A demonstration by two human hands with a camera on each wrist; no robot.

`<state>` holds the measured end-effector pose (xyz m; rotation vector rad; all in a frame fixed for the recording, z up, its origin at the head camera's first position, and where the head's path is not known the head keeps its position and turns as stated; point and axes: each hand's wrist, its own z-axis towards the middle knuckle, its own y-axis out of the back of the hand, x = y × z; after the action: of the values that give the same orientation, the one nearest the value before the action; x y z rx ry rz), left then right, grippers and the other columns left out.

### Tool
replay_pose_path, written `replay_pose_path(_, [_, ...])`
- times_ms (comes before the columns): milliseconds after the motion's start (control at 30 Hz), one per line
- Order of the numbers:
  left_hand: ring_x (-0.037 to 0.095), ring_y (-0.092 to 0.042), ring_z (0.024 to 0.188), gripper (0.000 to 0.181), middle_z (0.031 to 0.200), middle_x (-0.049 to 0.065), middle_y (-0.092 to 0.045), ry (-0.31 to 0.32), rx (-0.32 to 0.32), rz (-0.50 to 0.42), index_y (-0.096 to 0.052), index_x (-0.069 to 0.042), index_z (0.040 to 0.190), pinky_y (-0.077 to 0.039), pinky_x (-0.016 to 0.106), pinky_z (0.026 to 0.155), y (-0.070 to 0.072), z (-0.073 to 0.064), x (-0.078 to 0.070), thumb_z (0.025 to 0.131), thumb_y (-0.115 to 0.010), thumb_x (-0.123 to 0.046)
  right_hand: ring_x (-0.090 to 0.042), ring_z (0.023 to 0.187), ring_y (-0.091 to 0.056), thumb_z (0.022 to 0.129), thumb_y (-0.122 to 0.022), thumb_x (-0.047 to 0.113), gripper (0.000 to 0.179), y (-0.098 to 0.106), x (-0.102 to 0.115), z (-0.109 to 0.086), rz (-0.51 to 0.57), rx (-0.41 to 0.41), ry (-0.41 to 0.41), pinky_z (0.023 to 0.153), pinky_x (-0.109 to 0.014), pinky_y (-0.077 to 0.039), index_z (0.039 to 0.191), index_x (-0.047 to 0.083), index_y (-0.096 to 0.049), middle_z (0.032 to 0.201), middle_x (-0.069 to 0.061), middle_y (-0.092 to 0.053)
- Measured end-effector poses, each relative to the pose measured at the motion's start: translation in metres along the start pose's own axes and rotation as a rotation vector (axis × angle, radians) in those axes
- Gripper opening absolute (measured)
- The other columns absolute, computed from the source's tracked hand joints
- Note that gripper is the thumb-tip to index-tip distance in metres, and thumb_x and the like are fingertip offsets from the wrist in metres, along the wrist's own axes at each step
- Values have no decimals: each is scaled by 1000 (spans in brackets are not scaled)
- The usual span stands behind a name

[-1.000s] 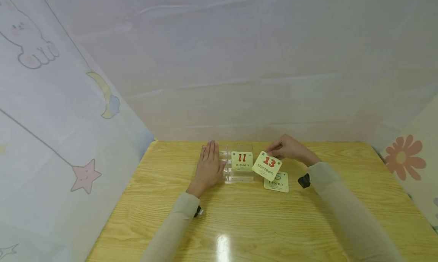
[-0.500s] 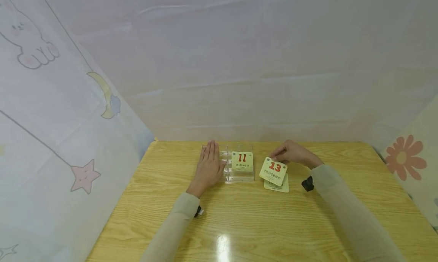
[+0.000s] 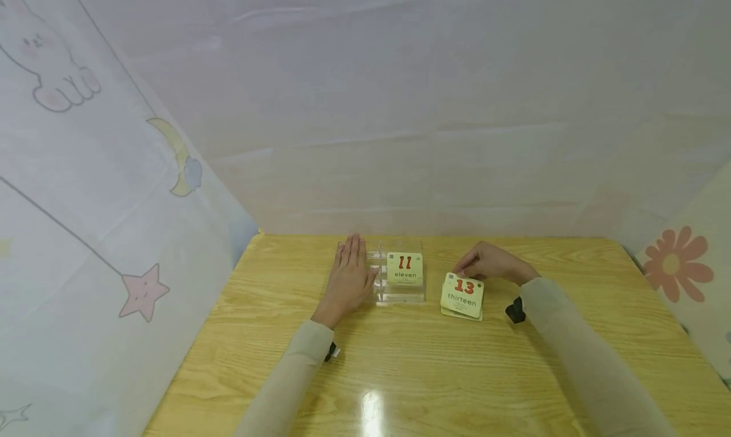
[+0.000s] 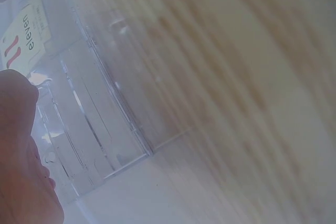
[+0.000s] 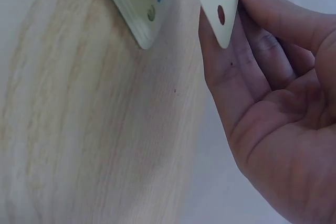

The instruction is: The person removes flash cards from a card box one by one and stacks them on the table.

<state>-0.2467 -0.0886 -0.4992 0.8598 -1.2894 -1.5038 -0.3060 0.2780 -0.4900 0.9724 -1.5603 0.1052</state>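
My left hand [image 3: 348,277] rests with straight fingers on the left part of a clear plastic box [image 3: 401,296] that has compartments. On the box's right side lies a pale yellow number card marked 11, eleven [image 3: 405,271]. To the right of the box, my right hand [image 3: 495,263] pinches the thirteen card [image 3: 462,295] by its upper edge, between thumb and fingers. Beneath that card is a small stack of cards [image 3: 445,311], mostly covered in the head view. From the right wrist, the held card [image 5: 216,3] appears tilted above the stack [image 5: 139,11], apart from it.
Everything lies on a wooden table [image 3: 422,367]. A pale cloth backdrop [image 3: 365,139] hangs right behind its far edge, with printed side sheets left and right. The box stands close to that far edge.
My right hand has moved the thirteen card right and slightly toward me, from beside the box to over the stack, and straightened it. The left hand has stayed on the box.
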Motion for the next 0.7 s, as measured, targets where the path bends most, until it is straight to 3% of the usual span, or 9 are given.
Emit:
replay_pose_path(133, [31,8,155,75,165,17,13,-2,2,-9,-2,2,157,-3,47,128,2,1,0,106,-31,-45,-17,77,-67,91,-69,13,19,-2,-2,2,6,13,4,62,-28,-54,107,7,-77,111,-15,-74])
replay_pose_path(467, [29,11,155,76,165,16,16,5,14,-6,1,1,157,-1,46,128,0,1,1,106,-32,-45,-19,95,-70,90,-71,13,17,-6,-6,6,-14,3,6,75,-29,-58,105,10,-78,115,-13,-74])
replay_pose_path(700, [29,12,155,77,164,15,18,2,16,-13,5,0,157,-2,46,128,-2,1,1,106,-32,-44,-17,87,-68,90,-71,14,16,-8,-11,12,-32,11,3,70,-27,-55,103,12,-79,112,-11,-74])
